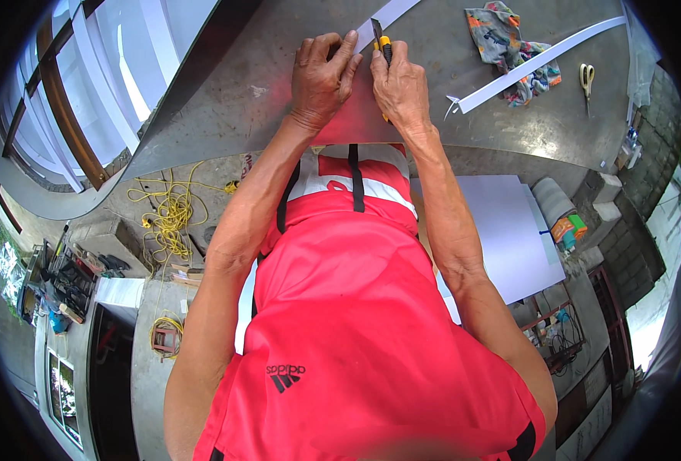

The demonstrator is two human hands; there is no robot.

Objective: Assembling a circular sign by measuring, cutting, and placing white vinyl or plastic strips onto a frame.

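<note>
My right hand [400, 86] is closed around a yellow-and-black utility knife [386, 48]. The knife's dark blade points away from me, over a narrow white strip [396, 11]. Beside it, my left hand [323, 81] has its fingers curled, with the index finger and thumb at the near end of that strip. Part of the strip's end is hidden by those fingers. Both hands are over a grey metal-looking tabletop [233, 100].
A second white strip [544, 63] lies at the right across a patterned cloth [496, 34]. Scissors [586, 81] with pale handles rest farther right. Below the table are a large white sheet [502, 230] and a tangled yellow cord [173, 219]. Framed panels [64, 115] stand at the left.
</note>
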